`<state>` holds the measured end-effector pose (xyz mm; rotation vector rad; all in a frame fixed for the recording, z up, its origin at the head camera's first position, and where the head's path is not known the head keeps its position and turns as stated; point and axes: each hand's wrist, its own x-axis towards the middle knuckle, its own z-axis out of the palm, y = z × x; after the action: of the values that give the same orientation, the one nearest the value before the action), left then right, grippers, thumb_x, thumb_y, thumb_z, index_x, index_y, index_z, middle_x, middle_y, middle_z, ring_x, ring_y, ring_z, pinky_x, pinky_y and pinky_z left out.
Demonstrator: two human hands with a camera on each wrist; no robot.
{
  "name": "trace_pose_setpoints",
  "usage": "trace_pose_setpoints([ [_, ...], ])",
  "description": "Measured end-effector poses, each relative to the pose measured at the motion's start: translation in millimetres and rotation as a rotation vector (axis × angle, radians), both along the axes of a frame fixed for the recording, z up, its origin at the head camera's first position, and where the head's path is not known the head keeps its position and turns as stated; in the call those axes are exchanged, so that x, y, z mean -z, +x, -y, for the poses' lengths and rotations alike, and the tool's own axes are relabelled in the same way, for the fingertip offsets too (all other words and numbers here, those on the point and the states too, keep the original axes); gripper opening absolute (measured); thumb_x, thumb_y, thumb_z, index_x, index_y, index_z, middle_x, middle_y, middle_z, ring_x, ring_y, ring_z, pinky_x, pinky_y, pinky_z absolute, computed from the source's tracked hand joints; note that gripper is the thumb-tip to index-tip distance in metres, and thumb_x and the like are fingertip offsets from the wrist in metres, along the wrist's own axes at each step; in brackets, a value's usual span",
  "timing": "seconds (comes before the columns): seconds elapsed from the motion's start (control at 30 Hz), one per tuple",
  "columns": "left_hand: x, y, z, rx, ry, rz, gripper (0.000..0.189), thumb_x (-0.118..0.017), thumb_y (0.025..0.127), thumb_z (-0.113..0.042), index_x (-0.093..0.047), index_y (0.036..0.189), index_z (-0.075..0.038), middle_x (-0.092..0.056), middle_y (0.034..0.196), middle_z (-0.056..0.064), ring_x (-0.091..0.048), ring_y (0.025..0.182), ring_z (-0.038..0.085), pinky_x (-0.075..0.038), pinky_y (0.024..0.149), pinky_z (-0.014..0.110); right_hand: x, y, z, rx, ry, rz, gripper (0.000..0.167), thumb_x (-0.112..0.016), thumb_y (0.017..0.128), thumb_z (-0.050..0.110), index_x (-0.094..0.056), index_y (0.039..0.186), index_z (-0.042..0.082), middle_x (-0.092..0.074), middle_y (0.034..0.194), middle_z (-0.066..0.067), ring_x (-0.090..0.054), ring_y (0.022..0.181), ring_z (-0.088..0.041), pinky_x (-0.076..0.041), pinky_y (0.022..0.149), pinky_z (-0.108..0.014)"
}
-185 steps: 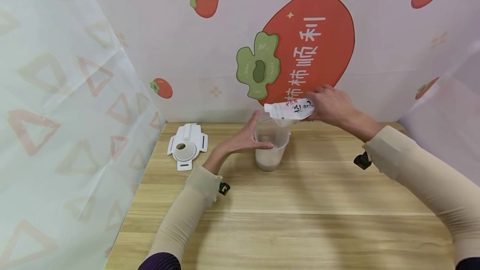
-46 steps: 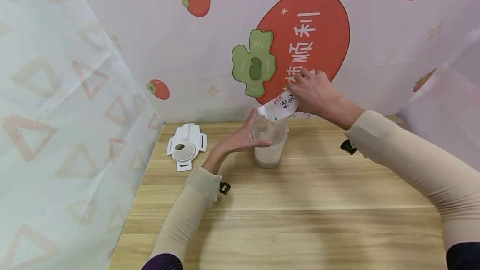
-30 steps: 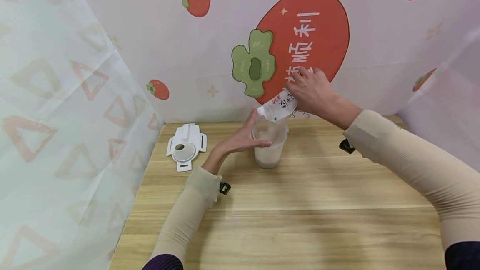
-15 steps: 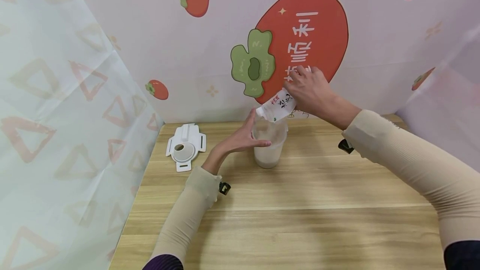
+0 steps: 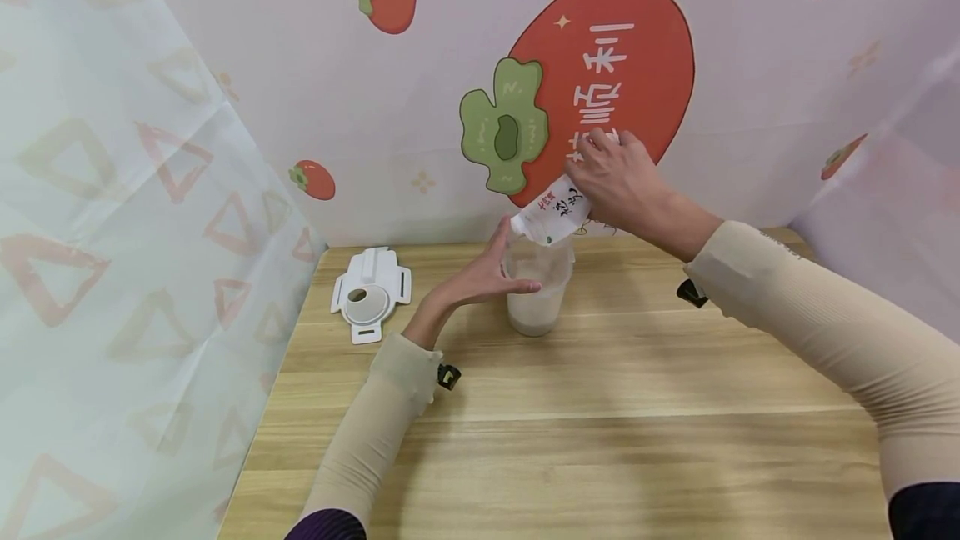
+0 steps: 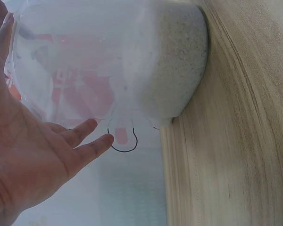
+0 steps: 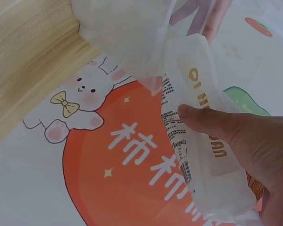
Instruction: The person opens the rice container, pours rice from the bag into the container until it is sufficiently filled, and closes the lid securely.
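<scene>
Head view has the white printed soft plastic bag (image 5: 555, 211) tipped on a slant, its low end right at the top of the clear, tall plastic container (image 5: 542, 294). Looks like a pour to me. Can't tell if anything is actually falling out, but pale speckled grains (image 6: 179, 56) fill the lower part of the container.

Right hand (image 5: 618, 182) grips the bag's upper part, thumb lying along it in the right wrist view; the other fingers are mostly hidden behind. Left hand (image 5: 483, 276) sits at the container's rim, thumb and index spread wide in a C. From the left wrist the last two fingers (image 6: 94, 146) reach out fairly straight, not pinching anything.

Tips, fwiw: aim the bag's mouth well inside the rim, since it looks close to the left index side and could dribble over. Raise the back end slowly, grains like to slump all at once. Brace lightly with the left, because soft plastic walls would probably flex if squeezed.

White flat plastic lid-like piece (image 5: 371, 294) with a round raised spout is off to the left on the wood-grain desk (image 5: 585, 423), well out of the way.
</scene>
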<state>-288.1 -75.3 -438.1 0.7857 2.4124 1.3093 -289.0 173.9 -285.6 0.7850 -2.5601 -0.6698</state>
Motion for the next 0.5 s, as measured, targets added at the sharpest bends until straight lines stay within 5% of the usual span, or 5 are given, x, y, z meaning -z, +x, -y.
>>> trace_pose_setpoints([
  [0.5,-1.9,1.2,-0.2,0.001,-0.001,-0.003,0.132,-0.083,0.089,-0.043,0.018,0.168,-0.014,0.017,0.177,0.003,0.002,0.164,0.024,-0.012,0.131,0.049,1.5,2.3,-0.4,-0.047,0.016,-0.052,0.076,-0.096,0.072,0.037,-0.066,0.134,0.004,-0.061,0.131,-0.026,-0.056,0.119,-0.041,-0.058,0.088,-0.054],
])
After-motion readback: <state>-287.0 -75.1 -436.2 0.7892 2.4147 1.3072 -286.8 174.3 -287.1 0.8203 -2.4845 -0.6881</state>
